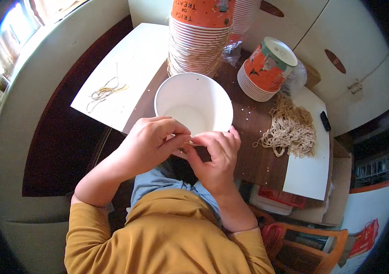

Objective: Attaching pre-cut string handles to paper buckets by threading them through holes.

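Left hand: point(151, 139) finger and thumb pinching a small pale bit point(189, 142), maybe string.
Right hand: point(217, 157) fingertips pinching at the same bit.
White bucket: point(219, 100) right by both hands, at the front of the counter point(256, 162), its mouth facing up.
Step now: looks like fiddly finger work by the rim.
Next move: seems to need a steady pinch.
Writing: dark letters, upside down, on the tall stack point(199, 43).

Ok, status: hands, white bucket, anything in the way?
Left fingers and right fingers pinched together at near rim of white bucket; held bit too small to identify. Bucket mouth uncovered. Tall bucket stack just beyond, not blocking hands.
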A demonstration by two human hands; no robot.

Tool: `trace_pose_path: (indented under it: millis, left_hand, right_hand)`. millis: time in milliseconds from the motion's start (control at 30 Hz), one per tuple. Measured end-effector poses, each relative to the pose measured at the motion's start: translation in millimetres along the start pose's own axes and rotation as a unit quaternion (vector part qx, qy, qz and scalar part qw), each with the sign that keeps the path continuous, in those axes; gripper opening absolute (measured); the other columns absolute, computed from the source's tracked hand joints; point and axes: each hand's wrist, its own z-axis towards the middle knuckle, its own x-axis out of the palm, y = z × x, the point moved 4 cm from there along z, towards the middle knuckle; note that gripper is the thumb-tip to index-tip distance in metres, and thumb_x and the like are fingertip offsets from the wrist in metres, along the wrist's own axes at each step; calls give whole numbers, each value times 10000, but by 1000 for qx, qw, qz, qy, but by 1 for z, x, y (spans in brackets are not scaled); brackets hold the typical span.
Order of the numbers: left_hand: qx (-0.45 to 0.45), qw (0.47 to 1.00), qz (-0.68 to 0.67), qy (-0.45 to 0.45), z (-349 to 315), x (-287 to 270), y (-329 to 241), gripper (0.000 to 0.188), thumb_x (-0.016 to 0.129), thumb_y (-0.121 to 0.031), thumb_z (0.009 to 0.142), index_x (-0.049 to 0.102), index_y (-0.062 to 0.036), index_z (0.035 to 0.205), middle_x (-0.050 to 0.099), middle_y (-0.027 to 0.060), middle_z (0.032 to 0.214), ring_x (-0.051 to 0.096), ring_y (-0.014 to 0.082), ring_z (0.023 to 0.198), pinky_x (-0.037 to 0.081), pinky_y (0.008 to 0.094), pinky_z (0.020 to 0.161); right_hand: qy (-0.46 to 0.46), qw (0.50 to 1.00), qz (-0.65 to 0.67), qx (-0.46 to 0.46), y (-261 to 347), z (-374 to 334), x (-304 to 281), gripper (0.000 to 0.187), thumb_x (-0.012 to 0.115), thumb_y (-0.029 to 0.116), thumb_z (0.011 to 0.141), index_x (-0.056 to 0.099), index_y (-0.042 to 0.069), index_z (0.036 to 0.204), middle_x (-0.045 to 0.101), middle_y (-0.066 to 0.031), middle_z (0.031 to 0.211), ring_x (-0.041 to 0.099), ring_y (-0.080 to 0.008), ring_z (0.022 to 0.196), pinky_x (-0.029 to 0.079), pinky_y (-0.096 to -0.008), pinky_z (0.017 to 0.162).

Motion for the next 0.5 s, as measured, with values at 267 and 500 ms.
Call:
trace_pose_path:
  millis: [267, 500]
  left_hand:
    - [-50, 998, -32, -26, -4, 1, 6, 86, 674, -92, 821, 674, -8, 839, 671, 96, 745, 640, 129, 663, 511, 256, 613]
    - [-78, 985, -149, -32, -9, 5, 24, 148, 637, -103, 879, 645, 45, 882, 657, 51, 713, 597, 52, 661, 493, 236, 583]
  right_hand:
    - [1, 999, -3, 54, 1, 0, 8, 169, 764, 166, 684, 634, 156, 791, 587, 10, 850, 548, -203, 877, 318, -493, 971]
    - [18, 999, -5, 36, -1, 3, 8, 159, 767, 194, 694, 639, 158, 780, 587, 11, 853, 545, -207, 899, 305, -499, 981]
